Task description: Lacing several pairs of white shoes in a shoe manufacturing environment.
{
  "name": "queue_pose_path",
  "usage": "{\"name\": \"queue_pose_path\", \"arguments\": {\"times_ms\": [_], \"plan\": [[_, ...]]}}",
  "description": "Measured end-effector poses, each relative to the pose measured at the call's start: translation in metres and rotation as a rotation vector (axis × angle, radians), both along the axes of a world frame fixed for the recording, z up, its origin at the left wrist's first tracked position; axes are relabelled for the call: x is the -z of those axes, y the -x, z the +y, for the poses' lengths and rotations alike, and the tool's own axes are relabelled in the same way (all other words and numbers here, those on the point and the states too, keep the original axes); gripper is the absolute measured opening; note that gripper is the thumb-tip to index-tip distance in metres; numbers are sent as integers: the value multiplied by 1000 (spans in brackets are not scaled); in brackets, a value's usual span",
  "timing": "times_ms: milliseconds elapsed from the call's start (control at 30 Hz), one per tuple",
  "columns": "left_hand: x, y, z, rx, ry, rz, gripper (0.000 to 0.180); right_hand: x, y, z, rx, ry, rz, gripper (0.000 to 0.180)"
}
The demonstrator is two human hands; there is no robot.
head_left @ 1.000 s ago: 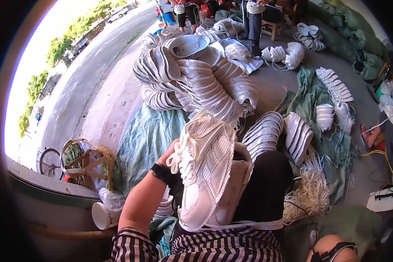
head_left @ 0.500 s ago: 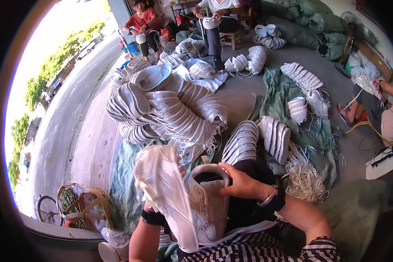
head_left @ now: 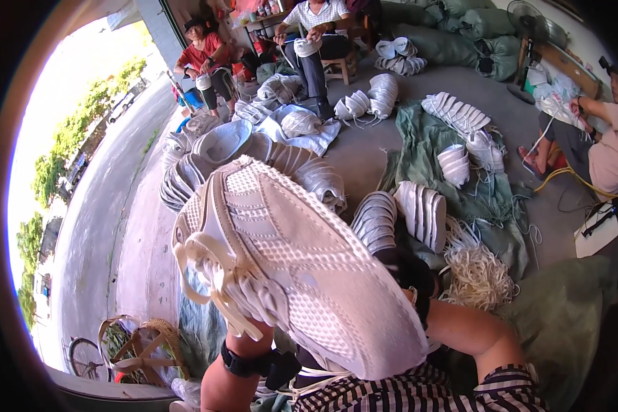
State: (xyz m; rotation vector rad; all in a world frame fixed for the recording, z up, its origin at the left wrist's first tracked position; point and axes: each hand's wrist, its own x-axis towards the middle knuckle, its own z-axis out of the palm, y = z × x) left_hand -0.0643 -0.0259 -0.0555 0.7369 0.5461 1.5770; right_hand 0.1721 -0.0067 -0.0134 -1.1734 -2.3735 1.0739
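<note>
An off-white mesh lace-up shoe (head_left: 309,268) seems held aloft; turning it needs steadying. The mostly hidden hands' (head_left: 251,336) grip and opening I cannot tell.

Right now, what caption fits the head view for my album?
A pale laced shoe upper close up, stacked white uppers behind it.

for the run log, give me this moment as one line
hands: hidden behind white sneaker; sneaker: laced, side toward camera; around: stacked shoe uppers, white cord heap
</note>
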Motion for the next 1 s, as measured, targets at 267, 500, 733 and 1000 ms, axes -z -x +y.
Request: {"name": "queue_pose_path", "arguments": {"times_ms": [267, 500, 733, 1000], "plan": [[-60, 33, 43, -324, 9, -163, 53, 19, -55, -7, 135, 67, 200, 53], [6, 83, 9, -153, 26, -158, 48, 7, -122, 4, 532, 26, 534, 28], [-10, 44, 3, -262, 334, -68, 46, -26, -161, 2, 103, 633, 873, 35], [50, 4, 62, -89, 486, 302, 35, -31, -96, -1, -380, 313, 359, 22]]}}
